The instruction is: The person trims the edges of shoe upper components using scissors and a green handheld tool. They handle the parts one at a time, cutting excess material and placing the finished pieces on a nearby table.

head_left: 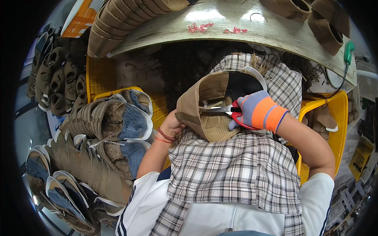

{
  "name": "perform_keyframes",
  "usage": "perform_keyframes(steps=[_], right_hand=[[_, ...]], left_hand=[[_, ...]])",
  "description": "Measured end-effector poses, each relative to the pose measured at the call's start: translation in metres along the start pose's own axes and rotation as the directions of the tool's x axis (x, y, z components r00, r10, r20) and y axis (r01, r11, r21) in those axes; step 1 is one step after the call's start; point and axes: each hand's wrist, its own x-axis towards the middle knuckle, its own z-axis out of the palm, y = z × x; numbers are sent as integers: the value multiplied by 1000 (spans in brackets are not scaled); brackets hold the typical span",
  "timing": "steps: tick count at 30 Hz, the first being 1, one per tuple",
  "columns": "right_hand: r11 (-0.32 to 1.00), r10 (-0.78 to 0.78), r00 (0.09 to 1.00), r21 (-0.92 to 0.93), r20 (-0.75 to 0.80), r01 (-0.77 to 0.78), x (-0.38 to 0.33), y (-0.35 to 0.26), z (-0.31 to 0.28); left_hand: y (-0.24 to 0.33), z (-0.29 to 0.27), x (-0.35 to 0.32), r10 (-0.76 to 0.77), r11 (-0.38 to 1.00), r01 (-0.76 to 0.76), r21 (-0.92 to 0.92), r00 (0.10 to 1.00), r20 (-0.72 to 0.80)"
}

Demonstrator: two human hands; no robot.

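A pale workbench [173, 29] curved across the top of my view, and a black-and-white plaid apron [220, 169] covered my lap beneath it. Stacked brown uppers [75, 161], some with blue fleecy lining and white edges, filled the left side. A yellow crate [341, 133] stood to my right with more brown pieces in it.

In the middle, above the apron and below the bench edge, was the boot upper [192, 100] I was working on: brown outside, tan textured lining inside, its wide opening turned up toward me. I held its left wall with my bare left hand [172, 124], closed against the outside, my fingertips hidden behind the material. My right hand [254, 108], in a grey-and-orange glove, was wrapped around red-handled scissors [228, 109]; their blades reached left into the opening. I cannot tell whether the blades were parted or met.

Smallest of all, a pale strip [210, 105] lay right by the blades, inside the upper; whether it was loose or attached was unclear.

I judge the step in hand to have been trimming inside the opening. The next move seemed to call for a steady left hold, the wall spread, and a careful snip that spared the lining.
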Motion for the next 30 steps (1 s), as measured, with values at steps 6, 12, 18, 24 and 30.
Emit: perform_keyframes(steps=[6,12,18,24,30], right_hand=[[1000,24,1000,-11,0,-24,7,-7,-2],[996,7,993,90,120,-18,-18,33,-18],[876,-269,861,481,432,32,22,88,-6],[826,-399,743,562,537,38,49,66,-28],[880,-254,765,470,591,-70,58,45,-37]], left_hand=[[16,11,-10,-7,999,8,39,1000,-14],[17,20,-3,118,989,-119,82,993,18],[12,20,35,405,897,-367,-245,906,124],[14,20,53,464,885,-465,-20,878,116],[6,-7,64,386,919,-374,-125,919,86]])
